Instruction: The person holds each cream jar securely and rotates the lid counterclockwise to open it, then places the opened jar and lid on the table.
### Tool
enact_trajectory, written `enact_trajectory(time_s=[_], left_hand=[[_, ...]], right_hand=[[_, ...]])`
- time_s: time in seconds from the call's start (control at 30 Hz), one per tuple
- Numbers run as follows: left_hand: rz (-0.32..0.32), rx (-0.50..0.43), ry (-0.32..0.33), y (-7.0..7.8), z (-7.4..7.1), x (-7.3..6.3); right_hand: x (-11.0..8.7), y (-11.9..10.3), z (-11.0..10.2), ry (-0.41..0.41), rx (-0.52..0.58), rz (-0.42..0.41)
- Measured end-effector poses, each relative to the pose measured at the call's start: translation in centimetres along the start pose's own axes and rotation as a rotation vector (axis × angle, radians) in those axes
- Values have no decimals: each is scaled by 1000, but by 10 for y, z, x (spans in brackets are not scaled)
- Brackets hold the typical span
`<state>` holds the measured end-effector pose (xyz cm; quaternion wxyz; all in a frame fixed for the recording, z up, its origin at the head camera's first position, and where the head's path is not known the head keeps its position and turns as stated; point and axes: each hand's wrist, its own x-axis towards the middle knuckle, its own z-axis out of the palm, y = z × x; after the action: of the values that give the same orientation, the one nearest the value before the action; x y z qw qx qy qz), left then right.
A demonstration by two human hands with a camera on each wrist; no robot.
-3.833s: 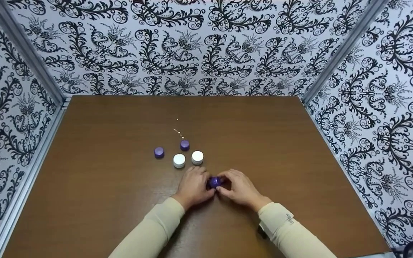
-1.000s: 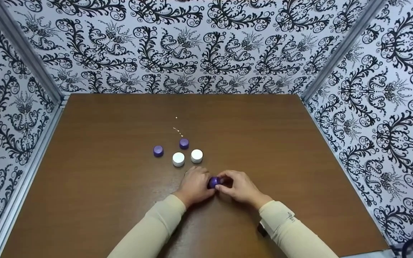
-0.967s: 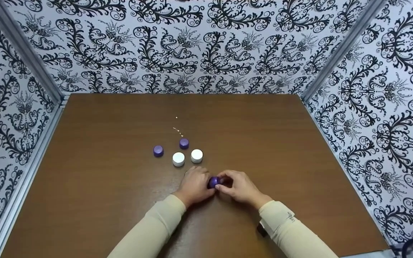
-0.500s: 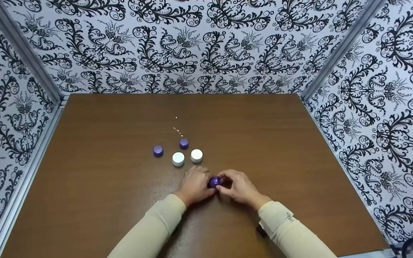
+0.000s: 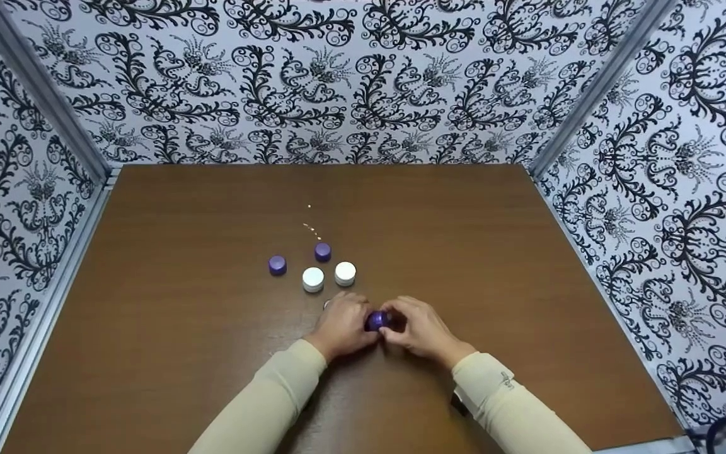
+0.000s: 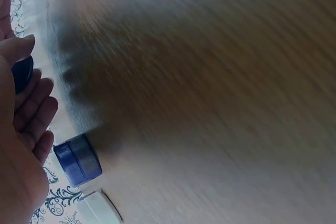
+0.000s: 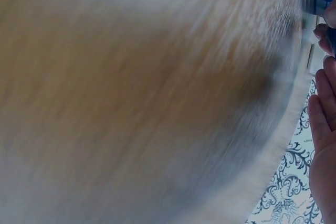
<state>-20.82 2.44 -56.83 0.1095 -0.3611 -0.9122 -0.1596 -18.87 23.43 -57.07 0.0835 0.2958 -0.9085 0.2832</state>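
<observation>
The left hand (image 5: 343, 323) and right hand (image 5: 420, 326) pinch the near jar (image 5: 378, 320) from either side. Beyond it, leftward, stand two white jars (image 5: 345, 273) and two purple jars (image 5: 277, 265).

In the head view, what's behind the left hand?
Beyond the left hand stand two white containers, nearest, plus two purple containers. A pale edge peeks out beside it; whatever that belongs to is covered.
</observation>
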Motion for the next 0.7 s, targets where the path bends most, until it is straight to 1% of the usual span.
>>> enact_trajectory(time_s=[0.2,0.37,0.47,0.7], left_hand=[[6,-38,10,-1,0,0],[15,-60,-21,-2,-1,1],[14,-59,-31,-2,-1,1],[7,-99,6,-4,0,0]], right_hand=[[-1,0,0,15,-8,-16],[0,0,-1,29,-16,-67],[0,0,-1,23,-19,-75],[-2,1,0,33,-20,-115]])
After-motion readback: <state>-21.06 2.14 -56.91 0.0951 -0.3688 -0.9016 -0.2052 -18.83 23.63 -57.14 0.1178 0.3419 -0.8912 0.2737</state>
